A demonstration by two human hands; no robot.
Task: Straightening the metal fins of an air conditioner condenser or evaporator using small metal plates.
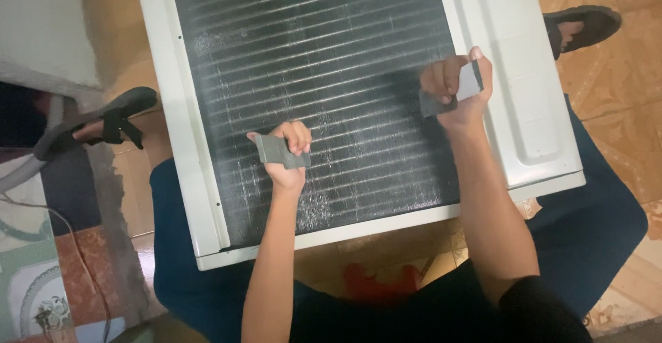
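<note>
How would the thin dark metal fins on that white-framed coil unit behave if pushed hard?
The dark finned coil panel looks delicate: its fins are thin and close-set, so they would probably bend rather than spring back. The left hand and right hand each press a small grey pad on it; rubbing sideways might flatten fins.

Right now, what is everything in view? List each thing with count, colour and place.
air-conditioner unit: one, white casing, lying across the person's knees
coil fins: one panel, dark with pale streaks, facing up in the unit
sandals: two, dark, on feet either side of the unit
floor tiles: orange-brown, under everything
hose: one, grey, far left
grey pads: two, one in each hand
left hand: gripping a pad on the fins
right hand: gripping a pad at the fins' right edge
</note>
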